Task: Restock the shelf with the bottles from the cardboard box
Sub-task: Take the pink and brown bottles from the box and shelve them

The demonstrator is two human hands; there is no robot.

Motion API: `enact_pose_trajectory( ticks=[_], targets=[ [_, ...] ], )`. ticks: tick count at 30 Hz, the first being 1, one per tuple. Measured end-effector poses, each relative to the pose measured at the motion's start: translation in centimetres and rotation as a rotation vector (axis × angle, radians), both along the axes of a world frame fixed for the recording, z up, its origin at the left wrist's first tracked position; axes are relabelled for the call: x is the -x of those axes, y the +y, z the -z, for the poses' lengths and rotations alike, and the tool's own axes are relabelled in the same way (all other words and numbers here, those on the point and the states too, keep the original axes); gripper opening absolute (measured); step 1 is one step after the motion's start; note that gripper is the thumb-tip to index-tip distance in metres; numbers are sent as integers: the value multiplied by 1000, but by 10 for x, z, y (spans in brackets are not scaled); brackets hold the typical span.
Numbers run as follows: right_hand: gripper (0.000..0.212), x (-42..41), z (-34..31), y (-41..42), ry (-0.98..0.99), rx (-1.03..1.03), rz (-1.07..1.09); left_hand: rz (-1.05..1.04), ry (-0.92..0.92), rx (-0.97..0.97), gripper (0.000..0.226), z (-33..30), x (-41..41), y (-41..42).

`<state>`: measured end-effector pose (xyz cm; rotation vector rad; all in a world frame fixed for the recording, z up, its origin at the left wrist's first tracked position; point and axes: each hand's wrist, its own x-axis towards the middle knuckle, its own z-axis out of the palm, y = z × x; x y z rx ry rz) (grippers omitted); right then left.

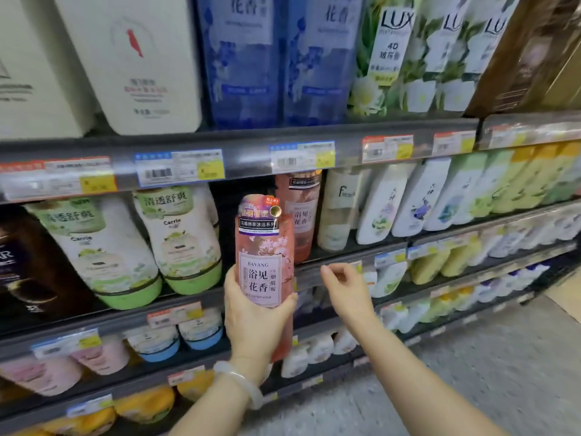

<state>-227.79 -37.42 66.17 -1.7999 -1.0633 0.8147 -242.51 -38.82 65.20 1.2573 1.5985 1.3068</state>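
My left hand (253, 322) grips a tall pink bottle (263, 247) with a blossom label, held upright in front of the shelf. Behind it there is a dark gap on the shelf board (188, 298), with a matching pink bottle (300, 212) standing to the right of the gap. My right hand (344, 284) hovers just right of the held bottle, fingers loosely spread, holding nothing. The cardboard box is not in view.
White and green bottles (176, 237) stand left of the gap, a cream bottle (338, 209) and white ones right of the pink one. The upper shelf rail (239, 158) with price tags hangs just above. Lower shelves hold several smaller bottles. Grey floor (471, 357) lies at right.
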Motion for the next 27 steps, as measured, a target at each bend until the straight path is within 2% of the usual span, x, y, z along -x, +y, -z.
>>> enact_pose_trajectory(
  ticks=[4, 9, 15, 19, 23, 27],
  targets=[
    [28, -34, -2, 13, 9, 11, -55, -124, 32, -7, 97, -5, -30, 34],
    [29, -36, -3, 43, -62, -3, -135, -265, 82, 1, 95, -4, -40, 66],
    [34, -31, -5, 70, -80, -36, -213, -286, 54, -184, 100, 7, -31, 90],
    [53, -24, 0, 86, -28, -35, -239, -233, -54, -260, 96, 13, -22, 111],
    [78, -16, 11, 103, -92, -80, -194, -308, -8, -331, 99, 18, -21, 129],
    [84, -13, 24, 110, -104, -68, -178, -329, -84, -353, 99, 33, -26, 142]
  ],
)
